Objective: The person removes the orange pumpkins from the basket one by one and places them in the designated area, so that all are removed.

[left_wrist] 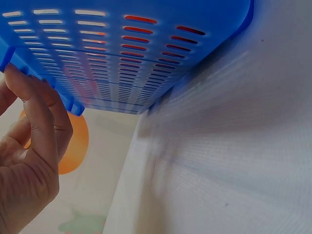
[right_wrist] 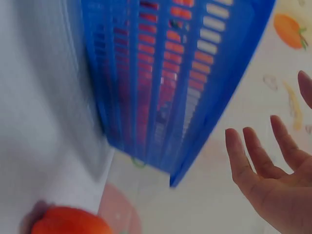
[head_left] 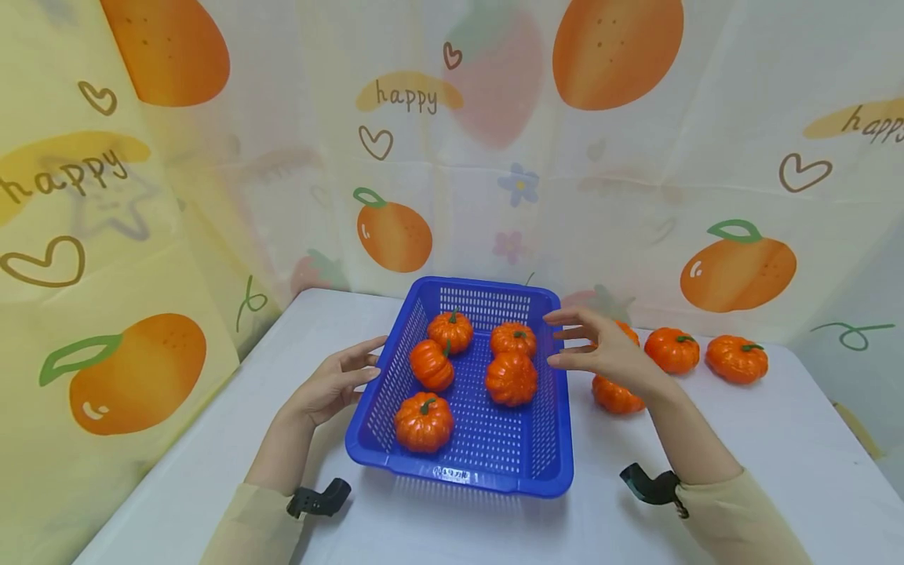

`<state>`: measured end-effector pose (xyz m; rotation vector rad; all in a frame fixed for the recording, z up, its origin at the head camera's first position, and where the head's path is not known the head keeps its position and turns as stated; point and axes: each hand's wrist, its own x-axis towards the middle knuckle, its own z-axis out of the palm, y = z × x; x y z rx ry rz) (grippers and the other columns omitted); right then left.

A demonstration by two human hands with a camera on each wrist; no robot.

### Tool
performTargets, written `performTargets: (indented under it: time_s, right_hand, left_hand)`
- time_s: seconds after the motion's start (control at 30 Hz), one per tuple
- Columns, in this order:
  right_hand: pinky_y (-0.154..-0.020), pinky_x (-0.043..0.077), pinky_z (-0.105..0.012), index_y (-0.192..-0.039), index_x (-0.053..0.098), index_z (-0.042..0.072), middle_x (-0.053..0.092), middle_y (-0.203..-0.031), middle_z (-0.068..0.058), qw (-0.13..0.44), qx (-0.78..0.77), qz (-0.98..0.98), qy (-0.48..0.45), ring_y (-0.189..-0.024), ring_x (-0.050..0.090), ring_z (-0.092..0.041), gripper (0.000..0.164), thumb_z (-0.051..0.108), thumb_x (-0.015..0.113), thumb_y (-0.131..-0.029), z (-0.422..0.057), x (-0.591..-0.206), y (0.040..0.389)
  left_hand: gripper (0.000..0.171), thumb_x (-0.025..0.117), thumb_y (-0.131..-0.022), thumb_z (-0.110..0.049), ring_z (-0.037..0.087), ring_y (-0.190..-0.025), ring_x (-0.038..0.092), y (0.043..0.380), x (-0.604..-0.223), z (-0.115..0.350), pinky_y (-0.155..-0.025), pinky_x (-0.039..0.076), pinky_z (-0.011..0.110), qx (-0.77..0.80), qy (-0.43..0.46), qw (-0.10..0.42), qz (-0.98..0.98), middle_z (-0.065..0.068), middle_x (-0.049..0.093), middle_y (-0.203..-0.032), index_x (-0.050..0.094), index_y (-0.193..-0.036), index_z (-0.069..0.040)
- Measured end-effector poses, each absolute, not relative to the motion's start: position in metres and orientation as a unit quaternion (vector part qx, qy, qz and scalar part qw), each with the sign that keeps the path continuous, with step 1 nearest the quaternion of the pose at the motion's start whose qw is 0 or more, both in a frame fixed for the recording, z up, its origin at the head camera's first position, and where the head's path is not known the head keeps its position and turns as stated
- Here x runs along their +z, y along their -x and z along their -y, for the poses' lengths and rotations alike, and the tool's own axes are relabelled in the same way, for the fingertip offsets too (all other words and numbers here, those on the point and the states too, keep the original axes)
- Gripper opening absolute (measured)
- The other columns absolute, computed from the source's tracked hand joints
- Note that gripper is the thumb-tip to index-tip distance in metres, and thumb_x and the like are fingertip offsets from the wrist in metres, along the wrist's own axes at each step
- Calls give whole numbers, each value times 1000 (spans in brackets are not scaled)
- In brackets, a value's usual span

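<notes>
A blue plastic basket [head_left: 459, 475] stands on the white table, with several orange mini pumpkins [head_left: 424, 422] inside it. At its left rim is my left hand [head_left: 326, 386], fingers loosely bent. In the left wrist view the fingertips of the left hand [left_wrist: 36, 126] meet the rim from outside and below. My right hand [head_left: 600, 345] hovers by the right rim, fingers spread and holding nothing. The right wrist view shows a gap between that hand [right_wrist: 278, 180] and the basket wall [right_wrist: 161, 87].
To the right of the basket, more pumpkins [head_left: 737, 359] lie on the table [head_left: 763, 463], two of them partly hidden behind the right hand and forearm. A printed fruit curtain [head_left: 480, 180] hangs behind the table and along its left side.
</notes>
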<state>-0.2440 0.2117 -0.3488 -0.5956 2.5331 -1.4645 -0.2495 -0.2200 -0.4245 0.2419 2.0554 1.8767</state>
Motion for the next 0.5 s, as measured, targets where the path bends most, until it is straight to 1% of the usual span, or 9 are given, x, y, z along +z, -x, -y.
performTargets:
  time_s: [0.2,0.3,0.37,0.43,0.5]
  right_hand:
    - [-100,53,-50,-136,52,23,53,-144,-11,111,-490,-835,225,-130,53,-40,58,30,78,-84,-183,-347,242]
    - [-101,53,-49,-136,52,23,54,-143,-10,129,-487,-831,236,-130,53,-38,59,28,77,-84,-170,-347,240]
    - [-101,53,-48,-138,51,20,54,-142,-10,139,-483,-828,248,-130,53,-38,60,26,77,-84,-162,-348,241]
    - [-100,54,-48,-138,50,17,54,-142,-10,143,-478,-827,261,-130,53,-38,61,23,77,-84,-153,-349,241]
    - [-99,54,-48,-137,51,18,54,-142,-8,145,-470,-828,269,-130,53,-38,60,24,78,-83,-144,-350,241]
  left_hand:
    - [63,60,-96,-19,13,-101,65,249,-424,221,-86,58,34,663,-87,173,-724,-2,60,-116,34,-154,-16]
    - [63,59,-96,-18,12,-101,65,249,-424,221,-86,57,34,663,-89,173,-723,-2,60,-116,34,-154,-16]
    - [62,59,-96,-18,12,-101,65,249,-424,221,-86,57,33,664,-87,173,-722,-1,61,-115,35,-154,-16]
    - [62,59,-96,-18,12,-101,65,249,-425,221,-86,57,33,664,-86,172,-723,-2,61,-115,35,-153,-17]
    - [62,59,-96,-18,12,-101,65,249,-425,221,-86,57,33,663,-88,171,-724,-2,61,-115,35,-154,-17]
